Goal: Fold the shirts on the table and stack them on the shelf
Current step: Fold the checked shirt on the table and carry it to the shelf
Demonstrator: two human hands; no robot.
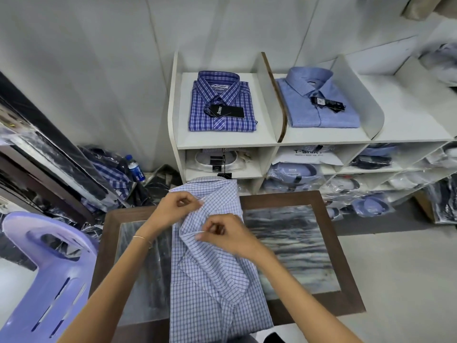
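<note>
A light blue checked shirt (212, 288) lies lengthwise on the dark-framed table (329, 243), collar toward the shelf. My left hand (179, 206) pinches the fabric near the collar on the left. Lower down and to the right, my right hand (222, 231) pinches a fold of the same shirt. On top of the white shelf (272, 142) behind the table lie two folded shirts: a dark blue plaid shirt (221, 102) in the left bay and a plain light blue shirt (319, 100) in the middle bay.
The shelf's lower cubbies hold several bagged shirts (294, 174). A purple plastic chair (47, 276) stands at the left. More bagged clothes and a water bottle (135, 168) lie on the floor at the left of the shelf. The top right shelf bay (410, 115) holds nothing.
</note>
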